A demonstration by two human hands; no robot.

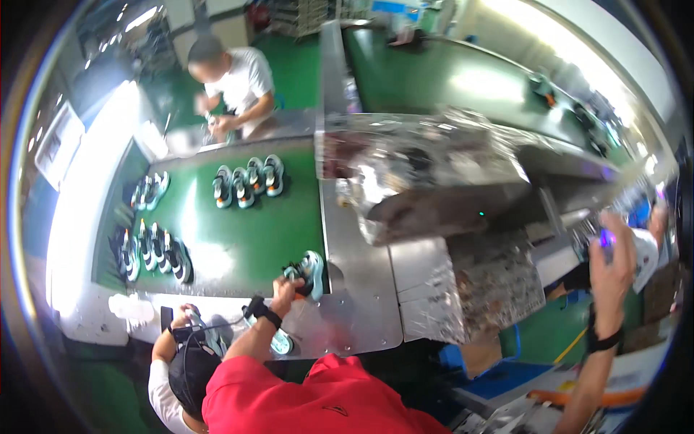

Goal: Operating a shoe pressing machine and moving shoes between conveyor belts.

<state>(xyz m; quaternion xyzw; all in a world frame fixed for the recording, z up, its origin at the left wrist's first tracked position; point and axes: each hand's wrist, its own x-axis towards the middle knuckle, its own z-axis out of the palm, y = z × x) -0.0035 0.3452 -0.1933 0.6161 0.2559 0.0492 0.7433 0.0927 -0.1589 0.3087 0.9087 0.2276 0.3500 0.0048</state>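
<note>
My left hand (285, 291) is closed on a sneaker (312, 273) in pale blue, black and orange, at the near right corner of the green belt. Beside my left forearm, a pale blue sneaker (280, 341) lies on the metal ledge. On the far right my right hand (613, 253) is raised, thumb and fingers apart, with a purple glow between them. I make out nothing held in it. Both wrists wear black bands.
Several sneakers stand in groups on the green belt (210, 246). A foil-covered machine (434, 166) rises in the middle. One co-worker (242, 83) handles something across the belt; another (194, 376) works close on my left. A further person (645, 253) is at right.
</note>
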